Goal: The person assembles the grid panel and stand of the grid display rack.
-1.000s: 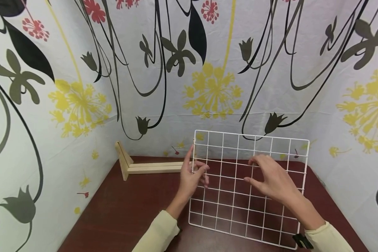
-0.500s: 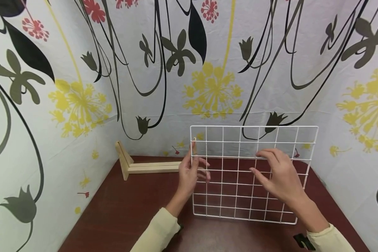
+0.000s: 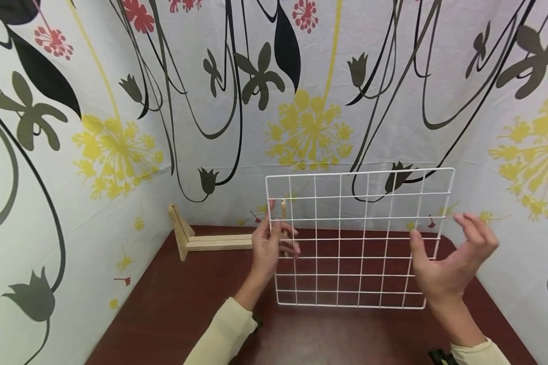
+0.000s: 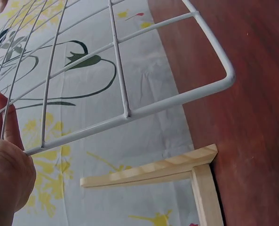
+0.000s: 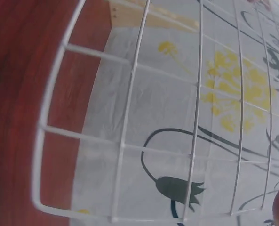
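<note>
Brought right hand [image 3: 452, 266] out to the right edge of the grid [image 3: 363, 238], fingers wide (contact unclear), while pinching its left rim with left hand [image 3: 265, 248], above the table [image 3: 164, 304]. Looks light, stiff, perhaps slick; best taken by opposite sides.

You work in a screened-off tabletop space: creased white fabric sheets [image 3: 255, 149] printed with yellow, red and grey-green flowers [image 3: 310, 131] enclose your glossy, dark red-brown table [image 3: 187, 304] on three sides. Room type beyond: indeterminate.
</note>
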`<state>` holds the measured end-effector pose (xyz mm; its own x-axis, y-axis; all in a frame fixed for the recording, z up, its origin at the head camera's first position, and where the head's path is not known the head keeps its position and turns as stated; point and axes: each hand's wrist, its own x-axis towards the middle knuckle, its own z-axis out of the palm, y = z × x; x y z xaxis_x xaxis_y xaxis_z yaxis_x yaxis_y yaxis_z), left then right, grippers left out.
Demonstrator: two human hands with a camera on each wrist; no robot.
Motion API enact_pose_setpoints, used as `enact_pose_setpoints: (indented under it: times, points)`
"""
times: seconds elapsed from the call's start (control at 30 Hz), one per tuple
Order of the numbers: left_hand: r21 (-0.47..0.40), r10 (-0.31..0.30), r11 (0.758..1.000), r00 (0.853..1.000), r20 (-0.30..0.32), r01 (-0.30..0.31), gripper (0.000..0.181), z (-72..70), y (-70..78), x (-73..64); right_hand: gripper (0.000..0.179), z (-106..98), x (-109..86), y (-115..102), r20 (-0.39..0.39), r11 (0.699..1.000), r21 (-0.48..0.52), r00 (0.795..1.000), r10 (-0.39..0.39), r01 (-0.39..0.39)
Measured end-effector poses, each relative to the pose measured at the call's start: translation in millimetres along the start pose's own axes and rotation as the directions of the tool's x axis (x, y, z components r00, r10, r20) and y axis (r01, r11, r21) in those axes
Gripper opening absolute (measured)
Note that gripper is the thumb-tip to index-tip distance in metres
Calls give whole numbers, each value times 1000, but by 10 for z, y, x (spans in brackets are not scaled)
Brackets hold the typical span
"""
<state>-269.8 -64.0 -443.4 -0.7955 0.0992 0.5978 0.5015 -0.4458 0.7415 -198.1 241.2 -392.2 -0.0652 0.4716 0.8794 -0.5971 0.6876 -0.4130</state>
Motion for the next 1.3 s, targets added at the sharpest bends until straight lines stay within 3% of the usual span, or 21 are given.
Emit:
enact_pose_setpoints:
  times: [0.1, 0.2, 0.3, 0.4, 0.63, 0.83, 0.97, 1.13, 1.3]
  points:
    - [11, 28, 1000, 1000, 3, -28, 54, -12, 35, 33, 68, -96, 7, 16, 91, 981, 11, 977, 194, -195]
    - [-6, 36, 999, 999, 11, -36, 51, -11, 79, 73, 71, -161, -27, 84, 207, 935, 24, 917, 342, -354]
    - [-16, 26, 1000, 1000, 16, -26, 45, 1, 114, 110, 69, -171, -68, 181, 276, 897, 41, 868, 414, -441]
    - [-16, 26, 1000, 999, 26, -26, 40, 10, 142, 131, 73, -151, -100, 242, 306, 877, 55, 844, 440, -477]
    - [-59, 79, 996, 992, 99, -74, 31, -20, 258, 145, 92, -87, -166, 265, 322, 873, 69, 840, 438, -482]
    - [-76, 157, 986, 976, 150, -147, 46, -89, 354, 178, 98, -28, -209, 225, 321, 886, 74, 852, 414, -459]
    - [-20, 185, 983, 979, 90, -184, 62, -114, 388, 203, 101, 11, -239, 191, 325, 898, 92, 865, 382, -431]
    - [71, 170, 983, 985, -23, -168, 61, -152, 449, 207, 100, 66, -273, 125, 327, 904, 127, 878, 350, -408]
    - [89, 197, 977, 979, -54, -192, 59, -242, 498, 213, 98, 108, -322, 65, 342, 903, 151, 878, 335, -403]
